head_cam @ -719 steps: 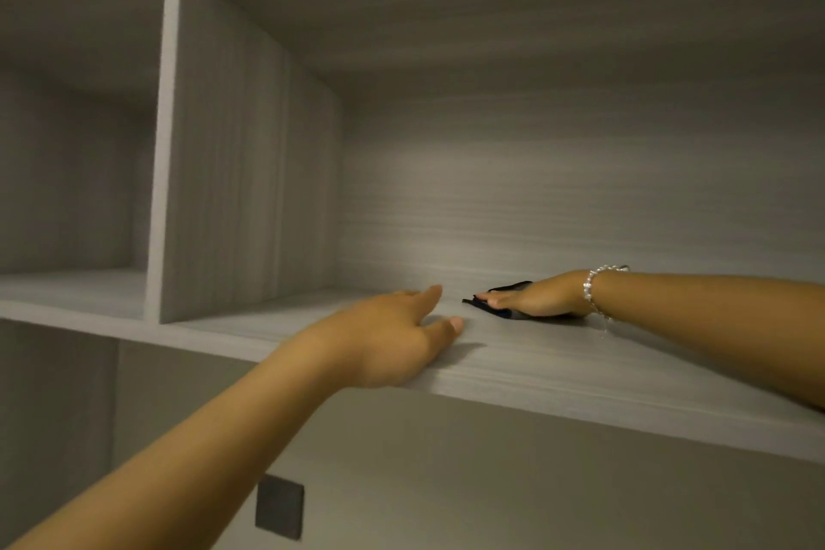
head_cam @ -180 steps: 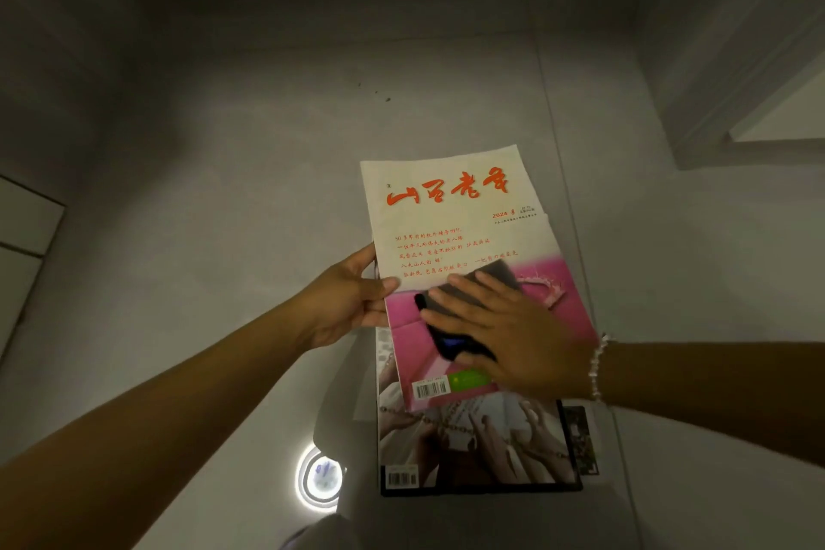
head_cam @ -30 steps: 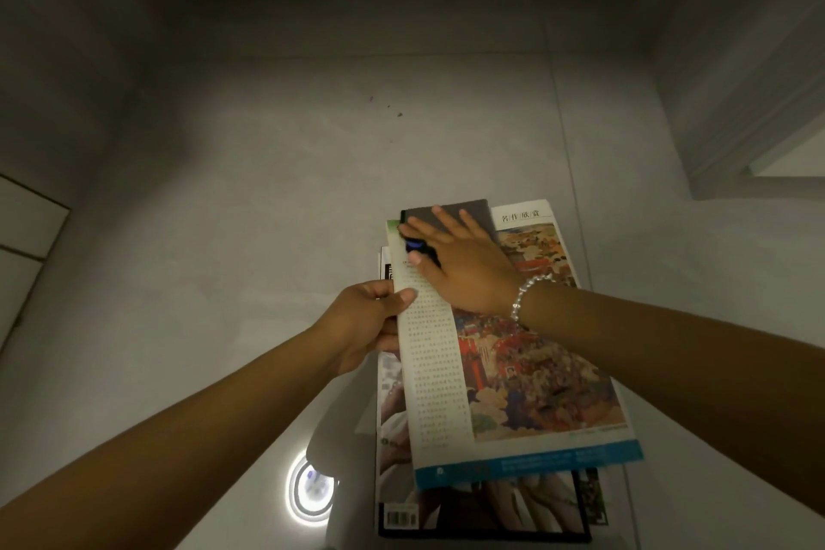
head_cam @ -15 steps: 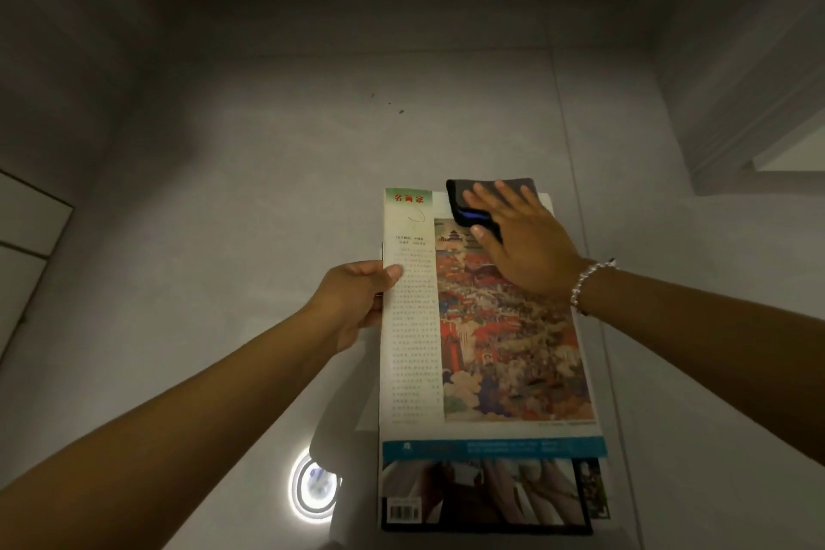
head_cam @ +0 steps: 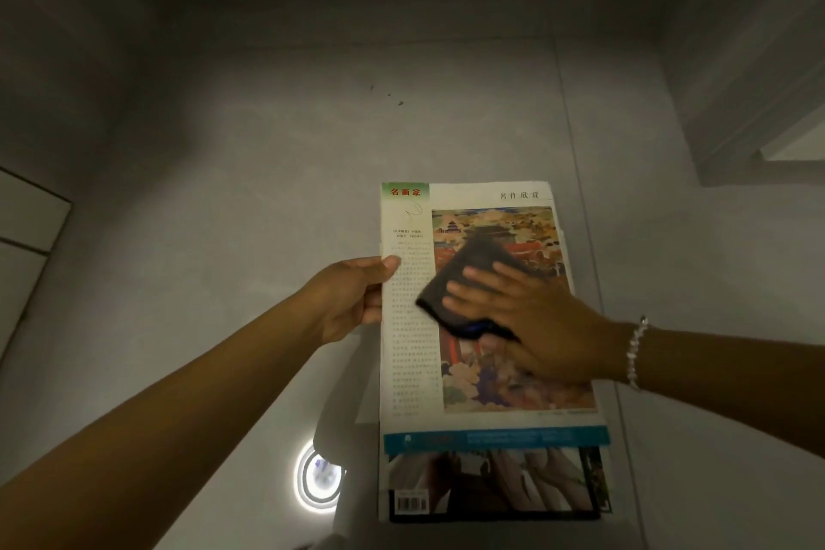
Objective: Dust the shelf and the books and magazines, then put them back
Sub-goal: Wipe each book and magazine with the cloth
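A magazine with a colourful painting and a column of text on its cover is held flat over the grey floor. My left hand pinches its left edge, thumb on top. My right hand, with a beaded bracelet on the wrist, lies flat with straight fingers on a dark cloth and presses it on the cover's middle. Below it, on the floor, lies a stack of other magazines, mostly hidden by the one I hold.
Grey tiled floor all round, with a round bright light reflection at the lower middle. A white cabinet front is at the left. A grey door frame or shelf side rises at the right.
My right hand has slid the cloth from the cover's top right corner down and left to its middle. My left hand keeps the same hold on the left edge.
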